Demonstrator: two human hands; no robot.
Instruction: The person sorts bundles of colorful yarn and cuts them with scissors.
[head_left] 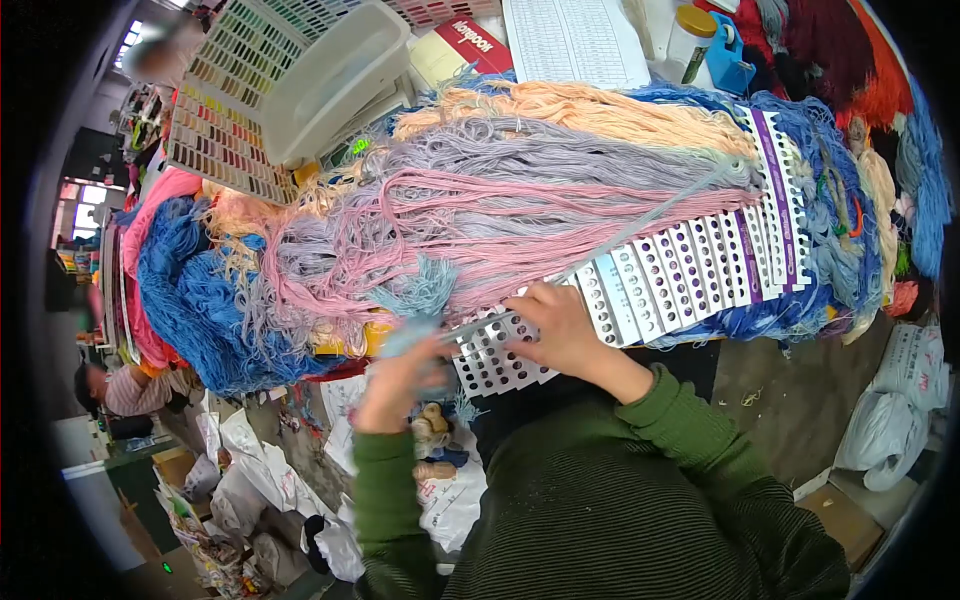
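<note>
My right hand (560, 325) is closed with thumb and fingers on a strand of pale blue-grey thread (650, 232), just above the perforated white cards. The strand runs from the upper right, near the card ends, down towards my left hand. My left hand (405, 372), blurred by motion, grips the same thread at the table's front edge. A tuft of pale blue thread (425, 285) lies just beyond it. White cards with rows of punched holes (690, 265) overlap along the front. Pink thread (480, 235), lilac-grey thread (470, 150) and peach thread (600, 105) stretch across the table.
Blue yarn (190, 290) heaps at the left end. At the back are a colour sample chart (225, 135), a translucent plastic bin (340, 80), a red notebook (470, 45), a printed sheet (575, 45) and a lidded jar (690, 45). White bags (890, 430) lie on the floor.
</note>
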